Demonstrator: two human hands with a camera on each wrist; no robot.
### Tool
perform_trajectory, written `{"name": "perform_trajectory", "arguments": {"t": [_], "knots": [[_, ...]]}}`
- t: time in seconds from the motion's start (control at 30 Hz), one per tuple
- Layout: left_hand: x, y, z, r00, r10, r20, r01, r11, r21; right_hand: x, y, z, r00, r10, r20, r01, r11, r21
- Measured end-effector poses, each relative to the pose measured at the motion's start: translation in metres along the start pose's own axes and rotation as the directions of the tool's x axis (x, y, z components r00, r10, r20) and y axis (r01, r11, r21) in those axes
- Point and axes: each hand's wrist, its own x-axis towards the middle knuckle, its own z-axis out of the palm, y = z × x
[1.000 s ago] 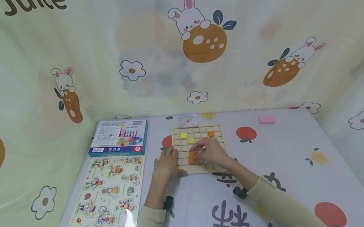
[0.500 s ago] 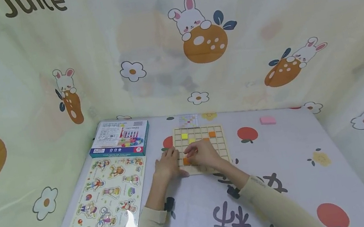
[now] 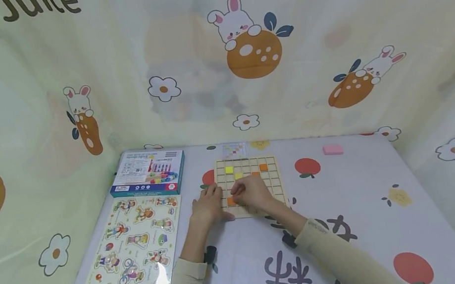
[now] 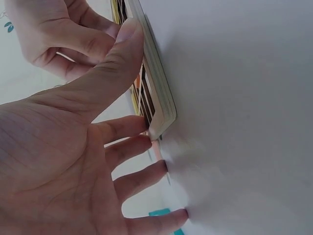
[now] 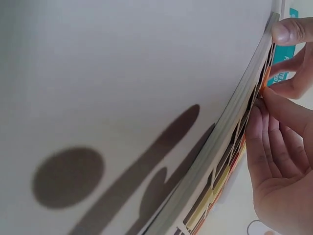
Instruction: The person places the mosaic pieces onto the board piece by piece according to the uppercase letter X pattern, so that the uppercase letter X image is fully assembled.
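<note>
A wooden grid board (image 3: pixel 276 179) lies at the middle of the table. My left hand (image 3: pixel 208 208) rests at its near left corner, thumb along the front edge and the other fingers spread along the left side, some tips on the tablecloth. My right hand (image 3: pixel 254 194) is over the board with curled fingers, pinching at the right edge of an orange tile (image 3: pixel 231 201) in a near-left cell. In the right wrist view its thumb tip touches the orange tile (image 5: pixel 266 77). Farther back on the board sit yellow tiles (image 3: pixel 229 169) and orange tiles (image 3: pixel 263 167).
A small pattern card (image 3: pixel 233 150) lies behind the board. To the left are a printed box (image 3: pixel 149 172) and a sheet of cartoon figures (image 3: pixel 130 253). A pink block (image 3: pixel 333 150) sits at the back right. A patterned curtain (image 3: pixel 205 115) hangs behind the table.
My right hand has moved slightly left with the orange tile, which went from upright-looking between the fingers to flat in a cell. The left hand has stayed at the board's corner.
</note>
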Motion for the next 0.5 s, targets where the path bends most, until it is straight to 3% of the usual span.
{"name": "perform_trajectory", "arguments": {"t": [0.23, 0.5], "knots": [[0.000, -0.003, 0.003, 1.000, -0.006, -0.007, 0.006, 1.000, -0.008, -0.008, 0.009, -0.006, 0.999, -0.039, -0.016, 0.040, 0.999, 0.027], [-0.001, -0.011, 0.002, 1.000, 0.001, 0.006, -0.001, 1.000, -0.029, -0.017, 0.020, -0.030, 0.994, 0.036, -0.102, -0.038, 0.999, -0.012]]}}
